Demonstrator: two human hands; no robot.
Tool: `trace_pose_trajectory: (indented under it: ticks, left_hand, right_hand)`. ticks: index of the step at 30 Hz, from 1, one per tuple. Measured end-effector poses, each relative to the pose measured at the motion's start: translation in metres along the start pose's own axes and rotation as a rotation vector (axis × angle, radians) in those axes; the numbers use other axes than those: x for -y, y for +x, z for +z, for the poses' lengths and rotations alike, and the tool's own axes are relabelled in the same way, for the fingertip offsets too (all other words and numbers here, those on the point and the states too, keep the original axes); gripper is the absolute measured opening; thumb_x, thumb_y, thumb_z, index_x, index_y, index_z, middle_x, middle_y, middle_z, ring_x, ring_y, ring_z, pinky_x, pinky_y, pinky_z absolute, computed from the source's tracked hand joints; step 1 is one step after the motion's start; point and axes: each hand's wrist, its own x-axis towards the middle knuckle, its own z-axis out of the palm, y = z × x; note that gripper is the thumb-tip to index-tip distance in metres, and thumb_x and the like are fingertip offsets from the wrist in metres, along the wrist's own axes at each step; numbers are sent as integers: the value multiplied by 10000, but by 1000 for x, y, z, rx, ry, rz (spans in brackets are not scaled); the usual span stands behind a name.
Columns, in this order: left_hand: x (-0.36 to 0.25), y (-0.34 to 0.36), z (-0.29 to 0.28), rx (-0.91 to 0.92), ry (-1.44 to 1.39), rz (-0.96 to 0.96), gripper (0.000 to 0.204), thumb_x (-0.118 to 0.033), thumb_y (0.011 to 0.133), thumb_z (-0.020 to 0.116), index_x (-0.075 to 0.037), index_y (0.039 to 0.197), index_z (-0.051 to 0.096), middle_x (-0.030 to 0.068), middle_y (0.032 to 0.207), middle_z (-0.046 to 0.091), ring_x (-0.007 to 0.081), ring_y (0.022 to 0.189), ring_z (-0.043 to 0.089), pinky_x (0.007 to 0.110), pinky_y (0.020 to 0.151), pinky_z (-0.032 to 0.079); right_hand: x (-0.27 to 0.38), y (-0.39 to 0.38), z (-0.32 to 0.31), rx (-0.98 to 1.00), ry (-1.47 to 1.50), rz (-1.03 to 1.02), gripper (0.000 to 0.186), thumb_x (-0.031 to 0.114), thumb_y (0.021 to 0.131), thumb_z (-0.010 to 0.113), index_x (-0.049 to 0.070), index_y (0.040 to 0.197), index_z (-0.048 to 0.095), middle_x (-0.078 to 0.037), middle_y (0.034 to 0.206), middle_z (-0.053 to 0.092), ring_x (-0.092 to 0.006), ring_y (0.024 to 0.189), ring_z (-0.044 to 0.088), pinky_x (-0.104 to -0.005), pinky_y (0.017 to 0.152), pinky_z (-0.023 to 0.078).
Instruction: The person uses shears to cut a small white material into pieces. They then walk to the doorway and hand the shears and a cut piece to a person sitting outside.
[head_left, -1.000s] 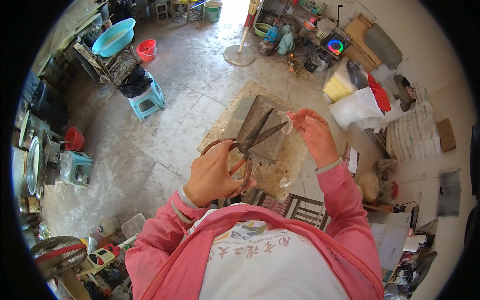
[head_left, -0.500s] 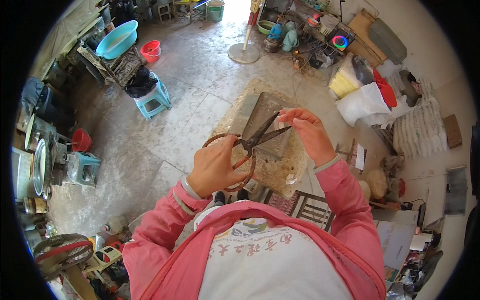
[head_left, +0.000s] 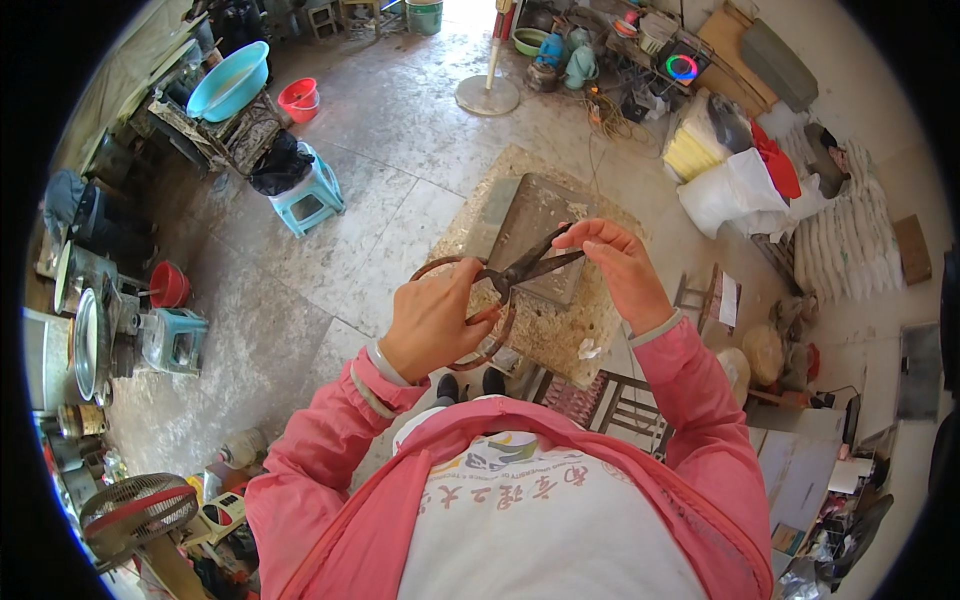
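Observation:
My left hand (head_left: 428, 322) is wrapped round the handles of a pair of dark, rusty scissors (head_left: 503, 281) with large looped grips. The blades stand apart and point up and to the right. By the blade tips is my right hand (head_left: 625, 272), its fingers bent and its fingertips drawn toward the thumb. Whatever it pinches, if anything, is too small to make out. Beneath the scissors lies a flat dark grey slab or tray (head_left: 545, 200) on a speckled, worn tabletop (head_left: 600, 325). A crumpled white scrap (head_left: 589, 348) rests near the table's front edge.
A wooden stool or chair (head_left: 630, 410) stands close in front of me. Left across the floor are a blue plastic stool (head_left: 310, 195), a red bucket (head_left: 299, 99) and a light-blue basin (head_left: 228, 82). White sacks (head_left: 735, 190) are piled at right. A fan (head_left: 138, 510) is at lower left.
The scissors' blades have drawn slightly closer together, and my left fingers have shifted on the grips. My right hand stays by the tips. The view has shifted a little.

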Motion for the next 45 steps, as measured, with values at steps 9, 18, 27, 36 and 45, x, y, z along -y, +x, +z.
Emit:
trace_pose_trajectory:
  ticks: [9,18,27,36,45]
  left_hand:
    - [2,11,3,-68,48,85,435,-277,736,684,-86,1091,520,94,879,633,283,772,614,364,623,471]
    - [1,25,6,-53,30,143,427,-303,743,688,-97,1090,549,59,740,595,236,673,591,344,570,446]
    - [-3,48,29,27,2,179,415,-304,748,687,-94,1082,559,40,687,567,215,625,569,333,545,431]
    - [-15,79,77,158,1,195,403,-295,761,674,-83,1082,552,44,742,591,225,681,592,340,571,444]
    - [-28,105,130,234,7,233,393,-273,762,664,-75,1078,538,48,765,587,236,694,588,348,582,441]
  right_hand:
    - [0,-3,-7,-13,-32,5,207,99,836,511,20,1005,600,-94,979,650,-151,952,585,-293,913,390]
    - [-3,-6,-19,-10,-30,26,190,84,848,511,17,1005,594,-99,975,646,-173,1014,552,-318,947,358]
    - [-24,-16,-41,-61,-19,62,189,71,858,509,4,1019,581,-76,963,638,-138,942,574,-278,884,410]
    - [-60,-32,-80,-178,48,112,185,36,853,497,4,1009,591,-65,957,640,-133,937,572,-272,881,409]
    - [-97,-49,-123,-290,107,185,193,24,835,503,0,1003,594,-65,950,642,-129,919,573,-261,860,415]
